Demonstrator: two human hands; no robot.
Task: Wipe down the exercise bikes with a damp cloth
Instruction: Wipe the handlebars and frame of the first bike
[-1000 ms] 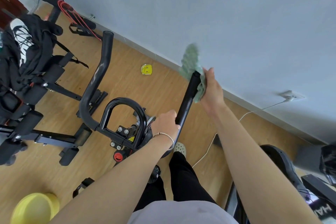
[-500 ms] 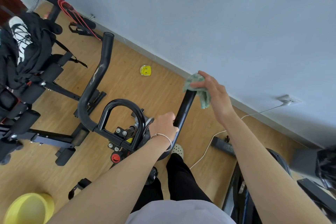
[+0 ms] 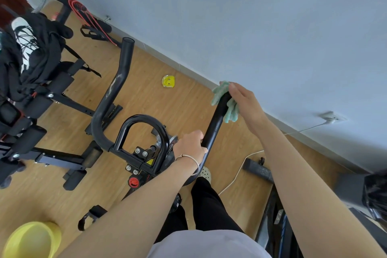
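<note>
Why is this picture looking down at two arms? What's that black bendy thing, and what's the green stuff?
The camera sits on a person's head, so you see what they see: their own two arms reaching out. The black bendy thing is the handlebar of an exercise bike, which stands on a wooden floor. The left hand grips the bar low down. The right hand holds a green cloth over the bar's tip to wipe it. In the bottom corner is a yellow basin. A small yellow thing lies on the floor; I can't tell what it is.
</note>
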